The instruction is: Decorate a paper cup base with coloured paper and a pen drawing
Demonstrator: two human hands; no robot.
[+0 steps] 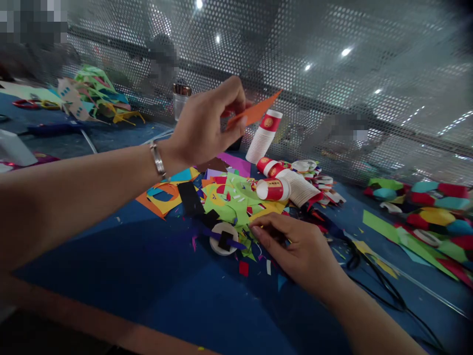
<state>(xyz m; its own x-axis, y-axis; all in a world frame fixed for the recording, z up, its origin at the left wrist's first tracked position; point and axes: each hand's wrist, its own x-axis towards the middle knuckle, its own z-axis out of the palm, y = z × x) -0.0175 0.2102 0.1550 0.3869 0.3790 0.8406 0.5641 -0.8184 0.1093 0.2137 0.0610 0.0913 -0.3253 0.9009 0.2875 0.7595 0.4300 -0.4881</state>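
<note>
My left hand (210,121), with a bracelet on the wrist, is raised over the table and pinches a pointed piece of orange paper (261,109) between thumb and fingers. Low at the near edge of a heap of coloured paper scraps (236,199) is my right hand (301,246). Its thumb and fingertips are pressed together by green scraps; whatever they may hold is too small to tell. Just left of those fingertips lies a white round piece (215,242) with a black square (224,240) and a dark blue strip (201,231) across it.
Beyond the heap stands a leaning stack of paper cups (260,143), with more cups (273,189) lying nearby. A black cable (393,288) runs along the right. Colourful paper-covered shapes (439,214) sit far right. Red-handled scissors (25,104) lie far left. A perforated metal screen (295,44) rises behind.
</note>
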